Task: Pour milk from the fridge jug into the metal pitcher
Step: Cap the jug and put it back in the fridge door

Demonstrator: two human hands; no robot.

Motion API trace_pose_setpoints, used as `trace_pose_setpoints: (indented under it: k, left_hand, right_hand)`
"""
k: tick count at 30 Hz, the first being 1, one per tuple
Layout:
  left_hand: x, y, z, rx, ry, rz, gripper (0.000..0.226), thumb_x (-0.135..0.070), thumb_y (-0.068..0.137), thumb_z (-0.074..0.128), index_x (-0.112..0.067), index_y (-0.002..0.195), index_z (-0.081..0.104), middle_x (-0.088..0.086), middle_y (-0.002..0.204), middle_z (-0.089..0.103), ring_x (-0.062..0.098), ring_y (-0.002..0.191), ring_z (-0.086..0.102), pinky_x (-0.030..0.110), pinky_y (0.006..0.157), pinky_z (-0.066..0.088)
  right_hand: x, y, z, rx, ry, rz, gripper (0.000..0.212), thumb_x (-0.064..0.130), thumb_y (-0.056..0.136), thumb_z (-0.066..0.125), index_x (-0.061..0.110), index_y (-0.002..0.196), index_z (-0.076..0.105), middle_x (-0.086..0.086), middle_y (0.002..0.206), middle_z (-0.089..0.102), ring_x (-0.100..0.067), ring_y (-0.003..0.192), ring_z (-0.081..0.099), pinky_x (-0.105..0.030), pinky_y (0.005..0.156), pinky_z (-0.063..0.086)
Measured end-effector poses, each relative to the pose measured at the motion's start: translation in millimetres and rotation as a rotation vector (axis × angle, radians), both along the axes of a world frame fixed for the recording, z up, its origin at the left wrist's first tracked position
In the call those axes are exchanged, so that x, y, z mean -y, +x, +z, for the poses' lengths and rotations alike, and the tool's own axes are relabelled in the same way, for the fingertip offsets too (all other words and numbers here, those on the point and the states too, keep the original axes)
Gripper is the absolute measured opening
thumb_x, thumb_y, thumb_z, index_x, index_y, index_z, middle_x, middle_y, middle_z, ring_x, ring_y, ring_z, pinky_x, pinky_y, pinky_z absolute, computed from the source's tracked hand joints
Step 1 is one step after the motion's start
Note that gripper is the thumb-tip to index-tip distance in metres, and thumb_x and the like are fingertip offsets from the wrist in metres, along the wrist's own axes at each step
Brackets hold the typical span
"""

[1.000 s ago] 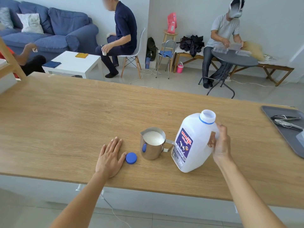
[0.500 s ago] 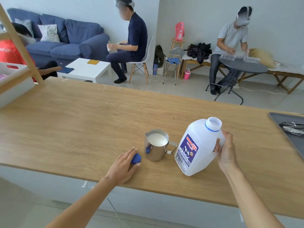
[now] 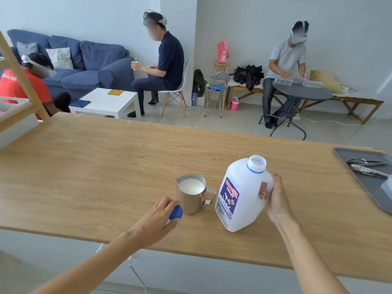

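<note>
A white plastic milk jug (image 3: 239, 196) with a blue and red label stands upright and uncapped on the wooden counter (image 3: 84, 166). My right hand (image 3: 275, 198) grips its handle. To its left stands the metal pitcher (image 3: 191, 198), filled with white milk, its handle pointing toward the jug. My left hand (image 3: 157, 217) pinches the blue cap (image 3: 176, 212), lifted a little off the counter just left of the pitcher.
A grey tray (image 3: 369, 183) holding metal tongs sits at the counter's right edge. A wooden shelf frame (image 3: 19, 85) with white bins stands at the far left. Beyond the counter, three people sit around a sofa, a white coffee table and a round table.
My left hand slid from flat on the counter onto the blue cap and picked it up. The jug stays upright in my right hand. The camera view has tilted up.
</note>
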State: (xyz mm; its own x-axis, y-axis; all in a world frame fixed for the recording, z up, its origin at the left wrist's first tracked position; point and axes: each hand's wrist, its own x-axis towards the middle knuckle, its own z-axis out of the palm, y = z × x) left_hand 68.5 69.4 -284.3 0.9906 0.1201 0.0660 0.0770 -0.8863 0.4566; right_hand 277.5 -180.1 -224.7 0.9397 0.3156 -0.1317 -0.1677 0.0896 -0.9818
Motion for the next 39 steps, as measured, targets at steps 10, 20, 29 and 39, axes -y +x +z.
trace_pose_setpoints:
  k: [10,20,29,39]
  left_hand:
    - [52.6,82.4,146.5,0.257,-0.090,-0.175,0.046,-0.038,0.090,0.056,-0.018,0.131,0.047,-0.005,0.117,0.045,0.007,0.097,0.048,0.022,0.092,0.041]
    - [87.3,142.1,170.0,0.115,-0.013,-0.298,0.049,-0.037,0.091,0.057,-0.018,0.134,0.047,0.000,0.116,0.046,0.016,0.096,0.048,0.024,0.086,0.036]
    - [91.2,160.2,184.7,0.055,0.108,-0.337,0.047,-0.041,0.085,0.063,-0.018,0.126,0.059,0.001,0.102,0.049,0.015,0.090,0.044,0.026,0.078,0.033]
    - [88.5,166.8,206.4,-0.144,0.081,-0.482,0.052,-0.008,0.085,0.062,-0.025,0.133,0.053,-0.004,0.134,0.054,0.017,0.121,0.048,0.030,0.100,0.038]
  right_hand:
    - [-5.0,-13.1,8.9,-0.053,-0.129,-0.133,0.056,0.065,0.067,0.047,0.016,0.046,0.029,0.001,0.046,0.032,-0.013,0.045,0.031,-0.033,0.060,0.025]
    - [-4.8,-24.7,7.0,-0.089,-0.136,-0.199,0.059,0.070,0.063,0.048,0.015,0.051,0.032,-0.001,0.052,0.034,-0.018,0.058,0.035,-0.033,0.063,0.030]
    - [-3.1,-15.8,6.6,-0.059,-0.144,-0.173,0.057,0.059,0.081,0.045,0.015,0.050,0.028,-0.001,0.051,0.030,-0.017,0.054,0.032,-0.032,0.060,0.026]
    - [-3.3,-13.2,8.4,-0.033,-0.116,-0.154,0.055,0.061,0.074,0.045,0.016,0.047,0.026,-0.005,0.052,0.027,-0.011,0.045,0.031,-0.027,0.062,0.030]
